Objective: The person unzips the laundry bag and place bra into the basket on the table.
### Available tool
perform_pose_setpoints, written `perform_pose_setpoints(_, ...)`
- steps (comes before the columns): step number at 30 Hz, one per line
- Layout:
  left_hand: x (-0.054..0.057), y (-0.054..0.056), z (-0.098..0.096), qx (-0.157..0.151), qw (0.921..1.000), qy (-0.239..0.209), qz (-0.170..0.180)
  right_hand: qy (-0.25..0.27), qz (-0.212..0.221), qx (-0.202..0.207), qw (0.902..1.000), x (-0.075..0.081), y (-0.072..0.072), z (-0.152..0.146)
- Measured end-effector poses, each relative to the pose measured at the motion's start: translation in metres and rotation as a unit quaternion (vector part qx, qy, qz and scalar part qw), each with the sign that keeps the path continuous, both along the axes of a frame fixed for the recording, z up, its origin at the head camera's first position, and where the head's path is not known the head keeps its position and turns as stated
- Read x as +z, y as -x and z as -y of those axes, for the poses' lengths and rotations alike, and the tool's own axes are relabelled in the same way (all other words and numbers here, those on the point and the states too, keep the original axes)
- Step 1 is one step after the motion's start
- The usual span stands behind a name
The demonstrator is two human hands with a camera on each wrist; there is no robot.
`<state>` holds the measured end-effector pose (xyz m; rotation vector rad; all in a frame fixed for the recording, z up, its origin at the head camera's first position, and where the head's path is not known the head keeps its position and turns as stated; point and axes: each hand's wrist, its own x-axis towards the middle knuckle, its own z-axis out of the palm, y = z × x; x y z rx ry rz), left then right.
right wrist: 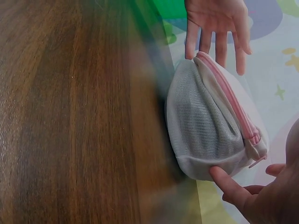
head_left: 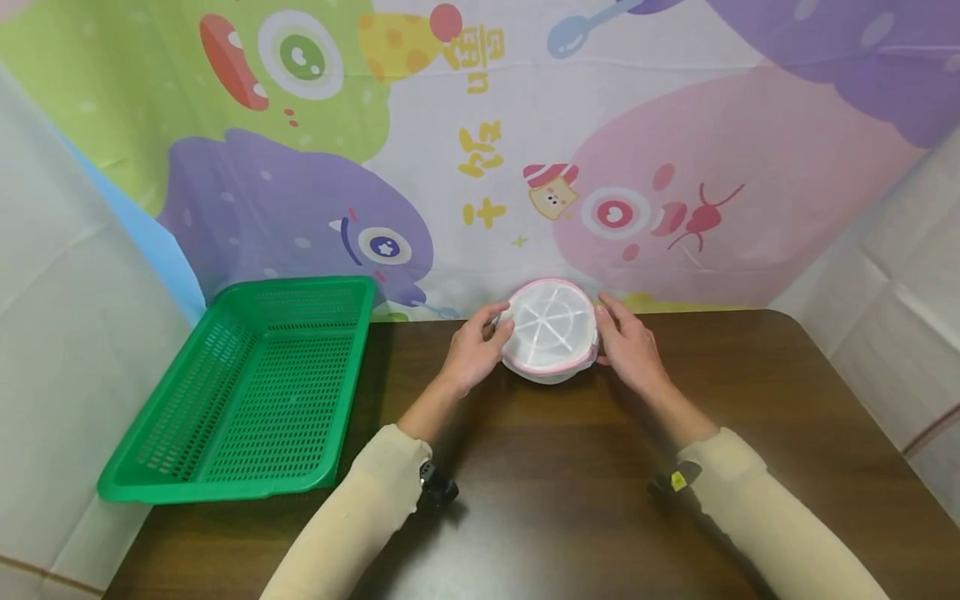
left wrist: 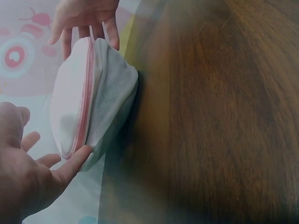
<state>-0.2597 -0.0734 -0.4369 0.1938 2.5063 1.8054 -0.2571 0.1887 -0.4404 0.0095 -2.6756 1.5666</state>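
Bag [head_left: 551, 329] position, relative to the basket [head_left: 357, 367]?

— Right of the basket and well apart from it, level with the basket's far half. The bag appears to rest on the table [head_left: 555, 467]; its underside is hidden.

— State of the left hand [head_left: 474, 346]?

— Fingers extended and spread, not curled. The hand touches the bag on the side facing the basket.

— And the right hand [head_left: 633, 354]?

— Likewise spread, at the side of the bag away from the basket, with one fingertip against the mesh. Neither hand is seen to pinch the fabric.

— Reason for that placement?

— Contact from opposite sides probably steadies the bag and limits sliding. The light touch presumably avoids crushing the soft wall.

— Zipper [left wrist: 86, 100] condition?

— It borders the top panel and appears closed, though the full run cannot be checked. The zip pull [right wrist: 257, 162] hangs on the side away from the basket. Both hands leave most of the top uncovered, which probably serves visibility.
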Motion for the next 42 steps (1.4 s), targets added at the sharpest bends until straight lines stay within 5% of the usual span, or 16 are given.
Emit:
perform_pose_setpoints(11, -0.005, 0.007, 0.004, 0.006, 0.9993, 0.034, -0.01, -0.019, 0.001, 0.005, 0.9998, -0.002, 0.001, 0.005)
perform_pose_setpoints(18, -0.07, 0.062, 0.015, -0.015, 0.9968, 0.07, -0.037, -0.036, -0.002, 0.015, 0.9992, -0.004, 0.001, 0.007)
perform_pose_setpoints(27, -0.113, 0.1, 0.016, -0.008, 0.9941, 0.108, -0.006, -0.083, -0.042, 0.013, 0.9956, -0.012, 0.007, 0.01)
perform_pose_setpoints(34, -0.118, 0.107, 0.016, -0.029, 0.9928, 0.111, 0.035, -0.089, -0.05, 0.014, 0.9947, -0.015, 0.009, 0.012)
perform_pose_setpoints(42, -0.107, 0.096, 0.015, -0.024, 0.9924, 0.12, 0.01, -0.097, -0.048, 0.014, 0.994, -0.015, 0.011, 0.011)
